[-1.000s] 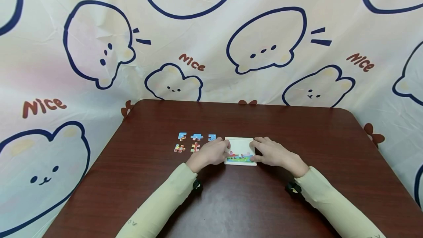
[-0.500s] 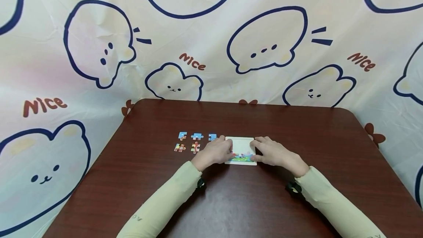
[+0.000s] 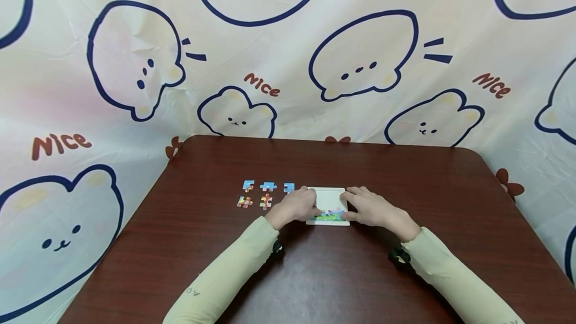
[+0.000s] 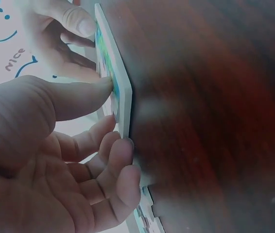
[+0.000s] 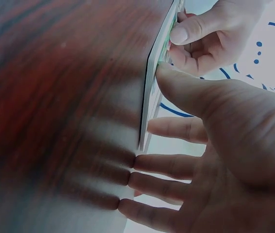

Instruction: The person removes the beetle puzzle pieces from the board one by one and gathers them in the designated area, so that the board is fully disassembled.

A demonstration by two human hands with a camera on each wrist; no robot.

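A white-framed puzzle board (image 3: 330,197) lies flat on the table, with a colourful strip of picture (image 3: 332,215) along its near side and a bare white area above. My left hand (image 3: 297,205) is at the board's left edge. In the left wrist view its thumb (image 4: 86,99) presses on the picture, and the index fingertip touches the board beside it; the other fingers are loosely bent. From the right, my right hand (image 3: 373,208) steadies the board, its thumb (image 5: 179,85) and index finger on the edge. Its remaining fingers extend to the tabletop.
Left of the board, several loose jigsaw pieces lie in two rows, among them a blue piece (image 3: 268,186) and a red-and-yellow piece (image 3: 266,201). My left hand partly covers that area. A printed curtain (image 3: 292,54) hangs behind the dark wooden table (image 3: 288,164).
My left hand has shifted slightly right onto the board, its thumb now covering the left part of the picture. My right hand and the board have stayed in place.
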